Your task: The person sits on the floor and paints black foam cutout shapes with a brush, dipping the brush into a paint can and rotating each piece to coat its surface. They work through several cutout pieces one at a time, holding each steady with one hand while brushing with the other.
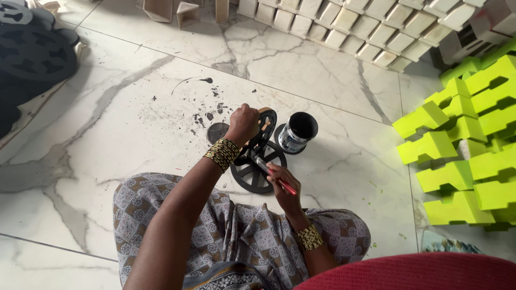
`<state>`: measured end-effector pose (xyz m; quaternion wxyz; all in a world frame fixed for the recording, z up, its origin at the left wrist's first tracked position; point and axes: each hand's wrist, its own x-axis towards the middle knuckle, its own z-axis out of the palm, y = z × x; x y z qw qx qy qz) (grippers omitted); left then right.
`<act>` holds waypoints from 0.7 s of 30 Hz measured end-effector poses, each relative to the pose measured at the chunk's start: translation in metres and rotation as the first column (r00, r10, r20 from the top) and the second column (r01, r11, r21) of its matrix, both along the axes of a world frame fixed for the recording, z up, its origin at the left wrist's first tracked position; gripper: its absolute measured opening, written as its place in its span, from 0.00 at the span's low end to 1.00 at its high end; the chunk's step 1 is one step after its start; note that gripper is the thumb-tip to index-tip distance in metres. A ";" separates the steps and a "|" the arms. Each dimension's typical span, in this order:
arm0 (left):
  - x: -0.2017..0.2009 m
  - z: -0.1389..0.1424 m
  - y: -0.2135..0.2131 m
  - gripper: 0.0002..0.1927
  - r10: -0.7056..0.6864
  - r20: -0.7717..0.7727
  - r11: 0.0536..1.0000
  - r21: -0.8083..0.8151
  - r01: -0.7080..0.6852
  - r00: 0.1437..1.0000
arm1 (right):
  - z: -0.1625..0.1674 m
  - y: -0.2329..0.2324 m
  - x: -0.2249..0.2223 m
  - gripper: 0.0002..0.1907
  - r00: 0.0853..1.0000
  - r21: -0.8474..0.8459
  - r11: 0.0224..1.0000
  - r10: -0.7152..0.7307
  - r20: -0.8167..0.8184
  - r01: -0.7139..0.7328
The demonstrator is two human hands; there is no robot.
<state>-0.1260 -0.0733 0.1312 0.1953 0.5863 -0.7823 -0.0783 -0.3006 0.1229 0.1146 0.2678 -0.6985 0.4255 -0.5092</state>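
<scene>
Marble floor [333,80] carries a black spoked wheel [252,174] propped on edge by the clenched left hand [243,124], while the right hand [283,185] pinches a red-handled brush [274,176] against its near face.

Bright, even daylight across frame; soft sheen on white marble floor [333,80] at upper centre; faint short shadows under objects at centre; colours vivid at right edge; sharp focus overall, slight wide-angle bending toward corners
</scene>
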 end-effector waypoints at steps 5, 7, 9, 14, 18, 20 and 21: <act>-0.003 0.002 -0.001 0.10 0.021 -0.014 1.000 -0.002 -0.021 1.000 | -0.007 0.005 0.001 0.05 0.994 -0.132 0.991 -0.047 -0.094 0.034; 0.000 0.001 0.000 0.09 0.025 -0.027 1.000 0.006 -0.025 0.999 | -0.008 0.016 -0.001 0.04 0.997 -0.058 0.995 -0.082 -0.004 0.081; 0.002 -0.001 -0.001 0.09 0.027 -0.018 0.999 0.035 -0.026 0.999 | -0.009 0.020 0.000 0.03 0.980 0.098 0.987 -0.139 0.142 0.126; -0.005 -0.003 -0.004 0.08 0.009 -0.011 1.000 -0.025 -0.010 1.000 | -0.011 0.009 0.014 0.06 0.983 0.066 0.981 -0.184 0.008 0.183; -0.005 0.000 -0.004 0.12 0.020 -0.019 0.998 -0.054 -0.021 1.000 | 0.001 0.015 0.017 0.12 0.963 -0.307 0.951 -0.112 -0.246 0.032; -0.003 0.000 -0.002 0.18 0.018 -0.032 0.999 -0.041 -0.019 0.999 | 0.007 0.018 0.018 0.11 0.974 -0.249 0.968 -0.029 -0.226 -0.029; -0.003 0.000 -0.001 0.22 0.011 -0.039 0.999 -0.034 -0.013 0.999 | 0.010 0.019 0.019 0.12 0.977 -0.219 0.974 0.007 -0.212 -0.055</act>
